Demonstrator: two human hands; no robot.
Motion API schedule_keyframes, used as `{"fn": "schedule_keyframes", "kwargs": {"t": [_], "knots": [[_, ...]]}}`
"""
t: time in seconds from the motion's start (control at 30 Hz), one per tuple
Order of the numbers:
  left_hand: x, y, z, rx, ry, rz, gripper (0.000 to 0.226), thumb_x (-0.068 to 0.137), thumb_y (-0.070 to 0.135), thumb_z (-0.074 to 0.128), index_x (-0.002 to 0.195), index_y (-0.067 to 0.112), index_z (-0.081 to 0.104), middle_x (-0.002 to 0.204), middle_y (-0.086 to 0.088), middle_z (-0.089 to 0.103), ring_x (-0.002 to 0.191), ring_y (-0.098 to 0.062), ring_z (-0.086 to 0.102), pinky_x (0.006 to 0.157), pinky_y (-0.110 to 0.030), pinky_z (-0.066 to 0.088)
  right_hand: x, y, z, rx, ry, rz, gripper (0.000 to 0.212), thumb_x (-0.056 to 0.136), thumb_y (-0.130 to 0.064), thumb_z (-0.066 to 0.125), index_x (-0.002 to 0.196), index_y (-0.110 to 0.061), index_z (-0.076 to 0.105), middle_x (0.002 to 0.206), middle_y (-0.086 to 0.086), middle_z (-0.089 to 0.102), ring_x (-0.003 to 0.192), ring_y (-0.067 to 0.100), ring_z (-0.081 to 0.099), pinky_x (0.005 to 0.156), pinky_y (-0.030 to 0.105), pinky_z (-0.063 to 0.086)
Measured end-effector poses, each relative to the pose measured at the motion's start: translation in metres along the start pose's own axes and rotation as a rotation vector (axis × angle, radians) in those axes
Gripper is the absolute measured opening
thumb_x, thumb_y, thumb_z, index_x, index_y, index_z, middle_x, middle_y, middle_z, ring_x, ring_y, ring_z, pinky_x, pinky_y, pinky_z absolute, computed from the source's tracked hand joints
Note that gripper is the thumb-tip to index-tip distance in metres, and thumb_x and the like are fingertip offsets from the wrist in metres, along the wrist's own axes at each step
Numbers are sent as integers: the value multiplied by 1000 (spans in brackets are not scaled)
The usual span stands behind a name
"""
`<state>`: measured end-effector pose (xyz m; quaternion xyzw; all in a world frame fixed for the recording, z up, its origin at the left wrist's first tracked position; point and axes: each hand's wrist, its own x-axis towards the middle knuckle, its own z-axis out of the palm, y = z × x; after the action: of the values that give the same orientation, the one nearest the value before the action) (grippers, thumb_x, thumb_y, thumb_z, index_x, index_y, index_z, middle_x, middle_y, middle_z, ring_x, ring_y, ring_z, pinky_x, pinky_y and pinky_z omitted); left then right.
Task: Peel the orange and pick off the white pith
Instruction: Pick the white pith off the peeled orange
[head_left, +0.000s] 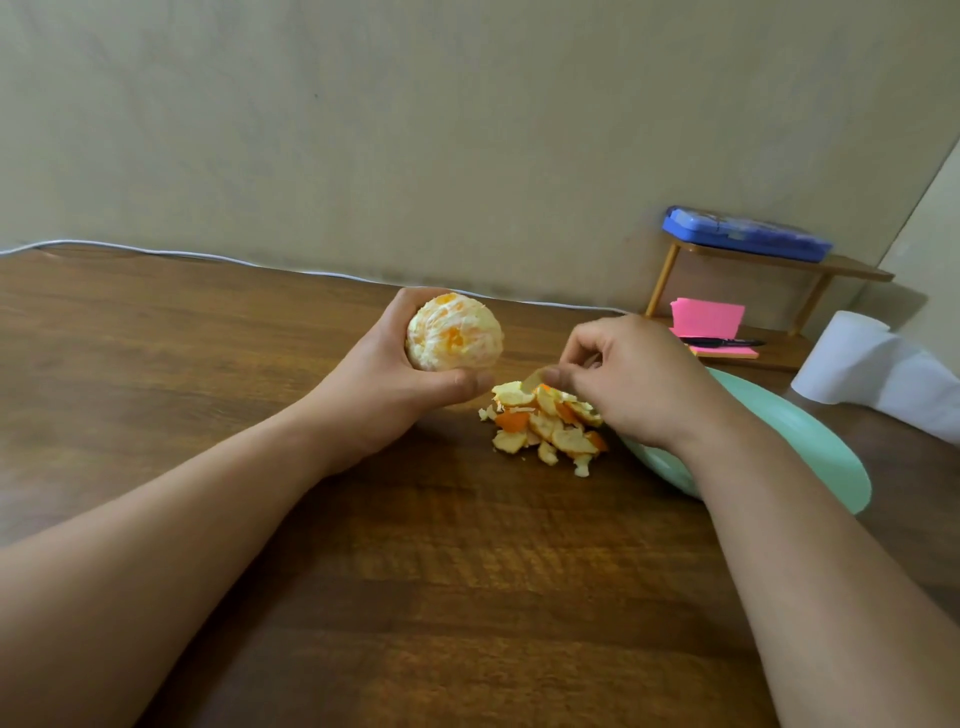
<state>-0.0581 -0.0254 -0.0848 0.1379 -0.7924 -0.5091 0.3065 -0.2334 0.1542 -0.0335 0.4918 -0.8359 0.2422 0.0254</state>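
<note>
**A:** Your left hand (395, 384) grip is clamped round the orange (454, 332) above the counter (467, 571); right hand (634, 384) pinches a pale scrap (532, 379) over the peel pile (545, 431).

**B:** Pile's on the counter beside the green plate (810, 447), not in it. Orange's peeled, mostly white pith.

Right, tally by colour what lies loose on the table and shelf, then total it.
Orange: 2, peeled orange, peel pile
Green: 1, plate
Pink: 1, sticky notes
Blue: 1, case
Black: 1, pen
White: 2, paper roll, cable
Total: 8
</note>
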Motion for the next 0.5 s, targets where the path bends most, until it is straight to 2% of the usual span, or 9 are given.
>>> {"fn": "schedule_keyframes", "kwargs": {"t": [0.03, 0.1, 0.17, 0.23, 0.27, 0.33, 0.4, 0.47, 0.5], "knots": [[0, -1, 0, 4, -4, -2, 71, 78, 40, 95, 135, 47, 53, 125, 9, 69, 114, -13, 71, 107, -44, 57, -1, 0, 0, -20, -48, 11, 5, 101, -31, 74, 101, -35, 77, 108, -13, 73, 95, 6, 67, 82, 35, 60], [0, 0, 0, 8, -9, -9, 71, 78, 40, 95, 134, 48, 53, 125, 9, 68, 114, -13, 70, 106, -44, 57, -2, 0, 0, -48, -151, 18, 26, 104, -20, 67, 121, -37, 76, 125, -12, 68, 112, 9, 64, 93, 34, 59], [0, 1, 0, 6, -8, -11, 72, 76, 43, 95, 133, 49, 53, 125, 10, 69, 114, -12, 71, 106, -45, 57, -2, -2, 0, -18, -155, 4, 34, 109, -16, 57, 130, -37, 73, 133, -14, 67, 121, 7, 62, 97, 29, 54], [-1, 2, 1, 7, -4, -10, 73, 73, 46, 95, 133, 49, 53, 124, 11, 69, 113, -12, 71, 106, -44, 57, -2, -3, 0, 15, -116, -21, 33, 111, -17, 54, 128, -36, 75, 129, -16, 71, 118, 3, 63, 92, 24, 52], [-1, 2, 1, 11, -3, -9, 73, 74, 45, 96, 133, 49, 53, 124, 11, 69, 113, -12, 71, 106, -44, 57, -1, -4, 1, 31, -74, -25, 28, 110, -20, 57, 122, -36, 77, 121, -17, 74, 112, 2, 66, 88, 23, 53], [0, 2, 2, 21, 0, -8, 72, 78, 41, 95, 135, 47, 52, 125, 10, 68, 113, -11, 70, 106, -43, 57, -1, 0, 2, 80, 11, -10, 12, 105, -32, 67, 100, -34, 77, 96, -16, 77, 94, 2, 71, 80, 29, 58], [-1, 3, 2, 23, -2, -7, 71, 78, 40, 94, 135, 46, 52, 124, 10, 68, 113, -11, 70, 105, -41, 57, 0, 0, 2, 101, 80, -11, 19, 102, -43, 70, 88, -31, 76, 82, -12, 76, 83, 5, 71, 79, 38, 60], [-2, 4, 3, 25, -9, -4, 72, 77, 41, 94, 135, 46, 52, 124, 11, 68, 112, -10, 70, 103, -38, 58, 0, 1, 3, 153, 125, -41, 10, 102, -37, 70, 102, -33, 79, 92, -14, 76, 89, 3, 70, 86, 38, 60], [-4, 5, 4, 35, -6, -1, 74, 77, 42, 94, 136, 46, 51, 125, 11, 67, 112, -9, 70, 101, -36, 58, -1, -1, 4, 189, 125, -61, 15, 103, -31, 70, 115, -35, 77, 100, -16, 75, 94, 1, 69, 89, 34, 60]]}}
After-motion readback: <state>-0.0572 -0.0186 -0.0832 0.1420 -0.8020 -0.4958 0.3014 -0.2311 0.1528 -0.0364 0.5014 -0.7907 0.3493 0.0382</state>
